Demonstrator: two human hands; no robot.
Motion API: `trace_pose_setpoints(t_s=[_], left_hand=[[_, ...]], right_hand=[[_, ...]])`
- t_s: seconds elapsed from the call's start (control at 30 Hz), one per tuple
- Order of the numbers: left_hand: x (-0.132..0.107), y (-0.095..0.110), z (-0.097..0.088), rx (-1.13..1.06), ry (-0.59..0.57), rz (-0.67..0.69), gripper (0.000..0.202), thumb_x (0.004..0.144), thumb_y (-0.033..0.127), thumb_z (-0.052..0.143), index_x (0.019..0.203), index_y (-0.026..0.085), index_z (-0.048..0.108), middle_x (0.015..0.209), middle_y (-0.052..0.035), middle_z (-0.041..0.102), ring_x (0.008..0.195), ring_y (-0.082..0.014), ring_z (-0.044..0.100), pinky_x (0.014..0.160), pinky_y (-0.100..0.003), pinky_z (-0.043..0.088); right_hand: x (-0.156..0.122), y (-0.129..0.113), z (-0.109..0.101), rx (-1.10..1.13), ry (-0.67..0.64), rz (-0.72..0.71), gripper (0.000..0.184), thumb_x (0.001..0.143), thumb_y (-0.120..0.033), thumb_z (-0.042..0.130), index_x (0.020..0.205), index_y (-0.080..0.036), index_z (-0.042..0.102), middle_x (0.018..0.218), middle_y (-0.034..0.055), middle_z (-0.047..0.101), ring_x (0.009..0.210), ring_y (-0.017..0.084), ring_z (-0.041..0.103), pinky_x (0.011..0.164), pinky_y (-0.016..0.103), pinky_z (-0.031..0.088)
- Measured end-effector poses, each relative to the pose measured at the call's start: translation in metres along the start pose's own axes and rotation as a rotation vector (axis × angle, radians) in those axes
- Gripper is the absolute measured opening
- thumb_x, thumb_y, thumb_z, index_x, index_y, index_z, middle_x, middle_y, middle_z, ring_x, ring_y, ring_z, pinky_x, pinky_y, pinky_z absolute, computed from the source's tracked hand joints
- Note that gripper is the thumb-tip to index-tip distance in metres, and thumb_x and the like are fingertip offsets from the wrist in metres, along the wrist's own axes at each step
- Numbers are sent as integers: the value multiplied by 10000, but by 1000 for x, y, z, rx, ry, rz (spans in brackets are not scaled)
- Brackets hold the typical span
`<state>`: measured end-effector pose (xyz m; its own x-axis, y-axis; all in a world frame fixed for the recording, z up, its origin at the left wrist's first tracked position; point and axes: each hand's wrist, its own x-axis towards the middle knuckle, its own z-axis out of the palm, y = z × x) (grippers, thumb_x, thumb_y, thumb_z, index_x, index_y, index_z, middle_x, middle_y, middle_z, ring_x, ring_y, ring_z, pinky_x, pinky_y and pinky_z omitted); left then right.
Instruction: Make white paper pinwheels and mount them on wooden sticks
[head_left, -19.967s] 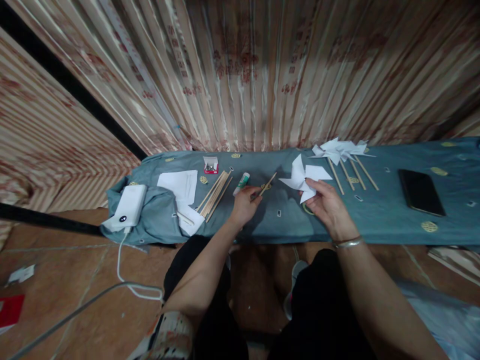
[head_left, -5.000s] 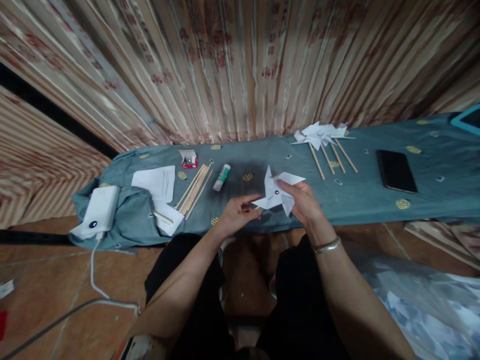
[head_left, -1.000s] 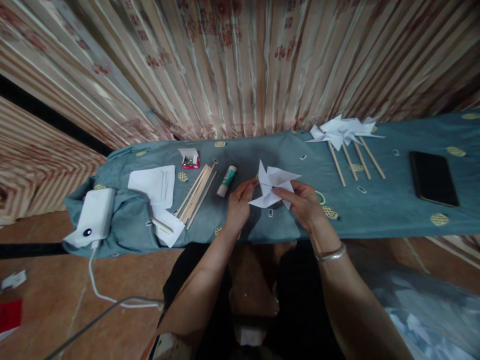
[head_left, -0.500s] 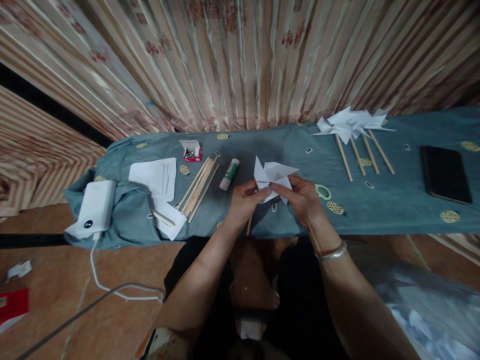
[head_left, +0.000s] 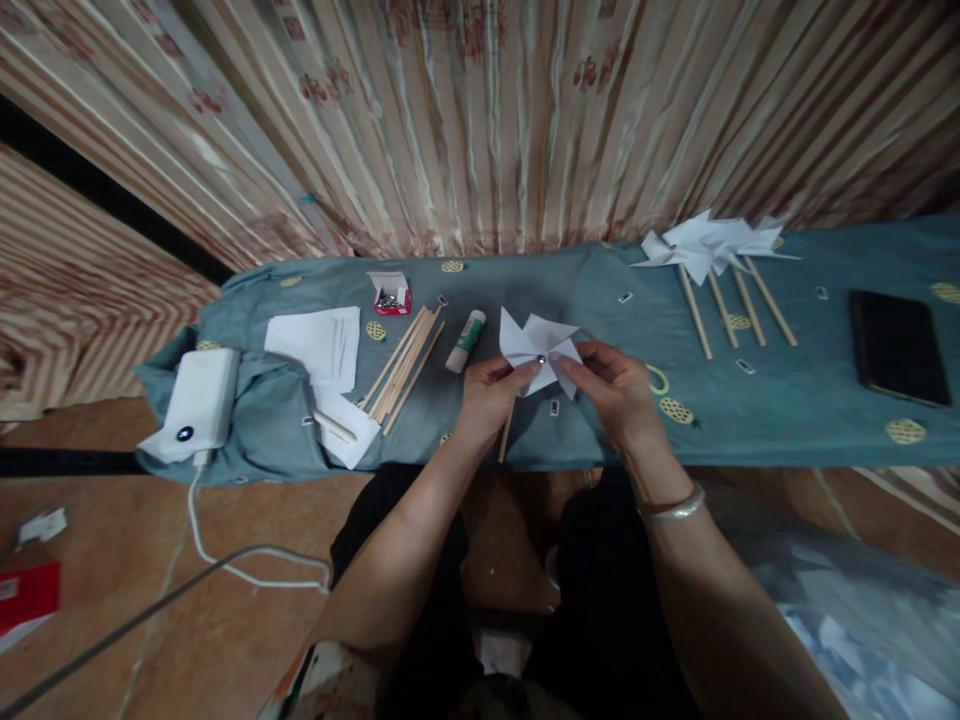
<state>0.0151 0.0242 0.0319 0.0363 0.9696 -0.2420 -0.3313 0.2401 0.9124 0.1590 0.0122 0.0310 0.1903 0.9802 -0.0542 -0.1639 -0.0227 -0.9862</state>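
Observation:
A white paper pinwheel (head_left: 538, 345) with a small metal pin at its centre is held over the blue-covered bench (head_left: 585, 420), near its front edge. My left hand (head_left: 487, 395) is closed round a thin wooden stick (head_left: 505, 438) behind the pinwheel; the stick's lower end pokes out below my fingers. My right hand (head_left: 611, 385) pinches the pinwheel's right side with thumb and fingers. A silver bangle (head_left: 673, 505) sits on my right wrist.
Loose wooden sticks (head_left: 405, 362), a glue stick (head_left: 466, 340), a small red box of pins (head_left: 391, 295) and white paper sheets (head_left: 319, 345) lie left. A white power bank (head_left: 196, 400) with cable is far left. Finished pinwheels (head_left: 712, 250) and a black phone (head_left: 898, 345) lie right.
My hands have drawn closer together around the pinwheel and lifted it slightly toward the bench's middle. My left hand now holds the stick upright behind the paper.

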Motion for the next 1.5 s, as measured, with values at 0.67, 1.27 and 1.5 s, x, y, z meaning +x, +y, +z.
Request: trace_pose_setpoints(t_s=[0.67,1.27,1.5], left_hand=[[5,-7,-14,391,-83,246,118,749,239,729,644,185,728,628,15,654,649,-155,605,669,-285,489],[5,-8,-15,379,-94,241,161,742,267,738,617,170,711,615,7,648,628,-147,581,627,-268,470],[4,-9,-15,358,-120,210,241,726,339,758,590,151,693,588,10,627,616,-137,572,627,-256,464]], right_hand=[[-16,4,3,-728,57,-591,130,841,-359,660,840,-229,671,1397,90,557,1306,302,521,1096,527,401],[-12,2,1,-583,6,-461,85,773,-318,696,764,-235,682,1345,82,596,1272,306,546,1100,517,398],[-4,9,-4,-378,-52,-295,73,714,-306,740,732,-242,710,1417,37,554,1346,297,487,1164,496,318]])
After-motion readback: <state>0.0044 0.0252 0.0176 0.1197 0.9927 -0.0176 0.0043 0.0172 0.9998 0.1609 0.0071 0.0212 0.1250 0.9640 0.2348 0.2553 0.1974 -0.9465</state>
